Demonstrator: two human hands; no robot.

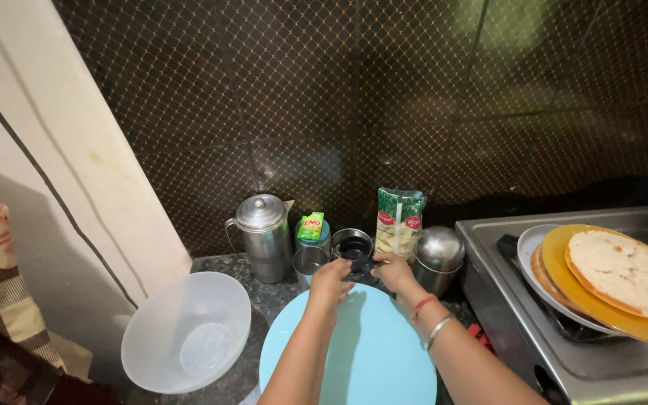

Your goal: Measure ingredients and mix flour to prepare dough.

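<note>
Both my hands reach over a round light-blue board [369, 352] on the dark counter. My left hand [329, 283] has its fingers bunched near a small steel cup [309, 262]. My right hand [394, 271] touches the near rim of an open steel container [352, 244] with dark contents, and something small and dark sits between its fingertips. What each hand grips is hard to make out. A red thread and a silver bangle [436, 330] circle my right wrist.
A lidded steel jug [262, 236], a green sachet [311, 225] on a tin, a green-and-white packet [399, 221] and a steel domed pot [438, 255] line the tiled wall. A translucent bowl [187, 330] stands left. Flatbreads [624, 270] lie on stacked plates [564, 292] over the stove [511, 315].
</note>
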